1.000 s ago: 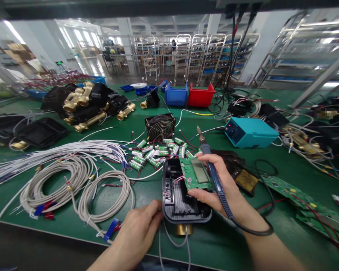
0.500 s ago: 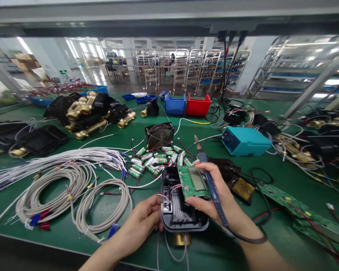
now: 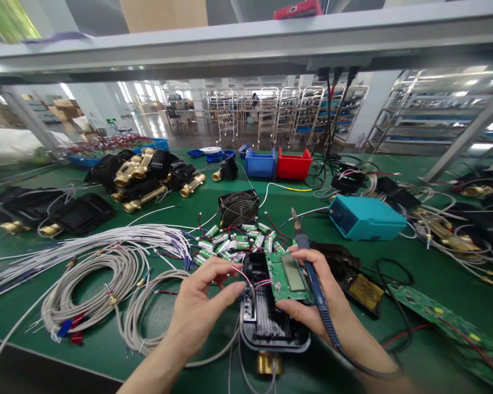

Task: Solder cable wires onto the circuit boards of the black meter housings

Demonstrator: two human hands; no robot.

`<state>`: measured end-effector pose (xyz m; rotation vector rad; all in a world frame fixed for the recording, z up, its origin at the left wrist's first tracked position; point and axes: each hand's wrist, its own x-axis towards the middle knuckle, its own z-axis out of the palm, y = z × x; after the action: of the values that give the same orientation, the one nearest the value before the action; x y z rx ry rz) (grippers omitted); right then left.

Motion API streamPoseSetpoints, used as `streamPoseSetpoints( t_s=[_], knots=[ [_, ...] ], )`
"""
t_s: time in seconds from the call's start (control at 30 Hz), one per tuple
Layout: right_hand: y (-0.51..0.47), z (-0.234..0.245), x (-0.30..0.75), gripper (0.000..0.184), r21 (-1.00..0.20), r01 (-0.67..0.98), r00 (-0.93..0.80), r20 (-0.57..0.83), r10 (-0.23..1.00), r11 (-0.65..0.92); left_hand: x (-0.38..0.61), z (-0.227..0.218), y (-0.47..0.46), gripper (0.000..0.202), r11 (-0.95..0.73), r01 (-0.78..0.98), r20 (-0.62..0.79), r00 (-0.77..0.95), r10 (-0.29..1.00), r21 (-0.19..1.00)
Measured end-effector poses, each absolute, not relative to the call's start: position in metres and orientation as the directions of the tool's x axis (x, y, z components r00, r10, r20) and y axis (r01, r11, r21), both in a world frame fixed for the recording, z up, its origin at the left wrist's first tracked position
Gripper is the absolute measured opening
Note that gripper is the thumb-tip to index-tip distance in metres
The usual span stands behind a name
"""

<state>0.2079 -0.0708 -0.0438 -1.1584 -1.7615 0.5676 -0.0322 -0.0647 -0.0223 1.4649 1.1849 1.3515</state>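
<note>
My right hand (image 3: 324, 298) grips a green circuit board (image 3: 282, 298) with a grey display between thumb and fingers. A blue-handled soldering iron (image 3: 313, 282) also lies in that hand, its tip pointing up and away. Below the board is an open black meter housing (image 3: 271, 328) with a brass threaded fitting (image 3: 267, 363) at its near end. Thin red and white wires (image 3: 264, 283) run between board and housing. My left hand (image 3: 203, 303) is at the housing's left edge, thumb and forefinger apart, the forefinger tip by a thin wire's loose end.
Green-wrapped batteries (image 3: 242, 241) lie in front of a small black fan (image 3: 239, 208). Coiled grey cables (image 3: 90, 290) spread at left. A teal soldering station (image 3: 367, 218), a sponge holder (image 3: 365, 293) and green boards (image 3: 443, 317) are at right. Blue (image 3: 261, 164) and red bins (image 3: 293, 165) stand behind.
My left hand has risen from the housing's lower left side to its upper left edge, thumb and forefinger spreading. The view has tilted up. My right hand still holds the board and iron.
</note>
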Motion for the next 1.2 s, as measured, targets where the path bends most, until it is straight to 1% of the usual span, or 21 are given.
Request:
streamPoseSetpoints(
  t_s=[0.07, 0.1, 0.23, 0.3, 0.37, 0.43, 0.53, 0.57, 0.63, 0.7, 0.8, 0.93, 1.0, 1.13, 1.2],
  knots=[
    [-0.07, -0.044, 0.208, 0.062, -0.77, 0.463, -0.135, 0.428, 0.894, 0.439, -0.022, -0.021, -0.064, 0.004, -0.287, 0.084, 0.29, -0.028, 0.957, 0.954],
    [-0.07, -0.044, 0.208, 0.063, -0.772, 0.464, -0.134, 0.425, 0.895, 0.435, -0.017, -0.02, -0.063, 0.007, -0.281, 0.061, 0.283, -0.03, 0.959, 0.958],
    [-0.07, -0.041, 0.208, 0.066, -0.757, 0.467, -0.138, 0.447, 0.884, 0.456, -0.004, -0.013, -0.06, 0.012, -0.161, -0.041, 0.163, 0.046, 0.986, 0.986],
    [-0.071, -0.037, 0.209, 0.065, -0.746, 0.479, -0.147, 0.452, 0.88, 0.463, -0.002, -0.007, -0.056, 0.015, -0.138, -0.023, 0.139, 0.128, 0.982, 0.99],
    [-0.072, -0.032, 0.21, 0.063, -0.725, 0.491, -0.167, 0.465, 0.87, 0.482, -0.001, -0.002, -0.05, 0.019, -0.157, 0.05, 0.143, 0.215, 0.966, 0.986],
    [-0.074, -0.028, 0.211, 0.058, -0.681, 0.505, -0.193, 0.51, 0.838, 0.53, 0.0, 0.002, -0.045, 0.024, -0.211, 0.14, 0.161, 0.301, 0.94, 0.968],
    [-0.076, -0.024, 0.208, 0.04, -0.556, 0.572, -0.189, 0.626, 0.757, 0.603, 0.003, 0.006, -0.04, 0.028, -0.338, 0.232, 0.229, 0.396, 0.889, 0.912],
    [-0.077, -0.023, 0.206, 0.034, -0.503, 0.605, -0.178, 0.669, 0.721, 0.617, 0.005, 0.006, -0.04, 0.028, -0.387, 0.248, 0.263, 0.417, 0.87, 0.888],
    [-0.078, -0.021, 0.201, 0.027, -0.414, 0.656, -0.168, 0.735, 0.657, 0.631, 0.009, 0.005, -0.041, 0.025, -0.481, 0.263, 0.338, 0.443, 0.83, 0.836],
    [-0.08, -0.019, 0.196, 0.022, -0.376, 0.667, -0.168, 0.765, 0.622, 0.643, 0.011, 0.004, -0.044, 0.022, -0.557, 0.266, 0.401, 0.466, 0.789, 0.787],
    [-0.082, -0.016, 0.19, 0.013, -0.413, 0.645, -0.143, 0.761, 0.632, 0.643, 0.011, 0.001, -0.047, 0.021, -0.612, 0.264, 0.449, 0.478, 0.754, 0.746],
    [-0.083, -0.015, 0.188, 0.006, -0.508, 0.592, -0.095, 0.727, 0.68, 0.626, 0.008, -0.002, -0.049, 0.02, -0.597, 0.224, 0.461, 0.451, 0.764, 0.77],
    [-0.082, -0.015, 0.189, 0.006, -0.533, 0.565, -0.086, 0.721, 0.688, 0.63, 0.007, -0.002, -0.049, 0.019, -0.585, 0.206, 0.464, 0.431, 0.774, 0.785],
    [-0.082, -0.014, 0.188, 0.012, -0.546, 0.546, -0.093, 0.714, 0.694, 0.635, 0.008, -0.002, -0.049, 0.018, -0.571, 0.187, 0.457, 0.427, 0.78, 0.799],
    [-0.082, -0.013, 0.187, 0.01, -0.551, 0.547, -0.102, 0.703, 0.704, 0.63, 0.008, -0.002, -0.049, 0.018, -0.562, 0.18, 0.454, 0.419, 0.786, 0.807]
  ],
)
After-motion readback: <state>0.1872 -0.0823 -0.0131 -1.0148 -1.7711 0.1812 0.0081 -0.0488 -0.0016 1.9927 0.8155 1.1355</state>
